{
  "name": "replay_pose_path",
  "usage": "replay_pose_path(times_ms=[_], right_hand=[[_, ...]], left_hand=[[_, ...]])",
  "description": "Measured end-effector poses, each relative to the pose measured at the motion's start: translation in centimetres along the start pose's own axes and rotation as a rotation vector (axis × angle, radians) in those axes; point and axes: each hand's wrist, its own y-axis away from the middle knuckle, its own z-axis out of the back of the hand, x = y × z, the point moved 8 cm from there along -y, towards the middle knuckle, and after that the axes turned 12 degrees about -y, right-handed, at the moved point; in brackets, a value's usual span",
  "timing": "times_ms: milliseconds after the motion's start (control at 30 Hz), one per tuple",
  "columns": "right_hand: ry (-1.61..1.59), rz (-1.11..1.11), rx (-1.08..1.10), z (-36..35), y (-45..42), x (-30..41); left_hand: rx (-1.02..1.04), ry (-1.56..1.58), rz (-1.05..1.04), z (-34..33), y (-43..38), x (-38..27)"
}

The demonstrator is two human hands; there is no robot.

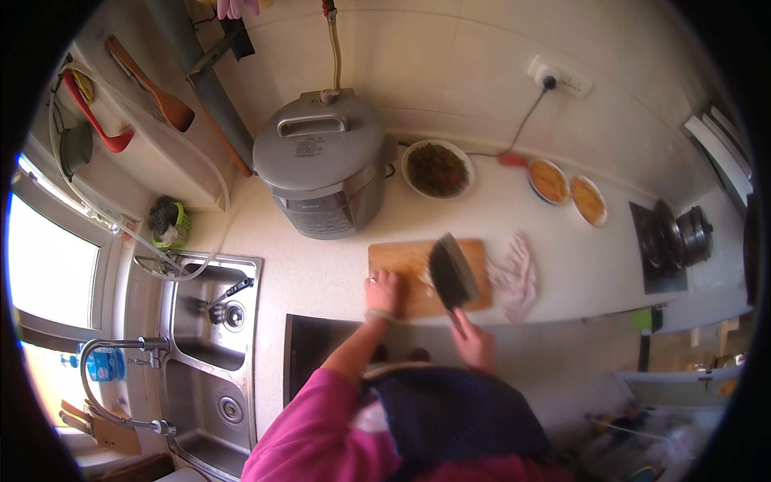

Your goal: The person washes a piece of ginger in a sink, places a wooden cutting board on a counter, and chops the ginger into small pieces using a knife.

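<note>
My right hand (pixel 473 342) grips the handle of a Chinese cleaver (pixel 449 274), its broad dark blade tilted over a wooden cutting board (pixel 385 256). Just left of the blade lie small pale chopped pieces (pixel 426 278), too blurred to name. My left hand (pixel 383 291) rests on the left side of the board, fingers bent and a ring on one of them. Whether anything is under those fingers is hidden. A crumpled pale pink cloth (pixel 517 277) lies against the board's right side.
Behind the board stand a grey Midea electric cooker (pixel 325 162) and a bowl of dark green food (pixel 438 169). Two bowls of yellow-orange food (pixel 548 181) sit farther right, before pots on a stove (pixel 665 277). At left is a double steel sink (pixel 208 355).
</note>
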Motion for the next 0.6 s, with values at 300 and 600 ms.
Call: replay_pose_path(times_ms=[300, 600], right_hand=[[0.083, -0.019, 0.171, -1.4, 1.8, -2.1], [-0.024, -0.092, 0.033, 1.3, 0.3, -1.1]], left_hand=[[-0.117, 0.043, -0.041, 0.9, -0.6, -2.2], [-0.161, 0.082, -0.156, 0.8, -0.8, -2.8]])
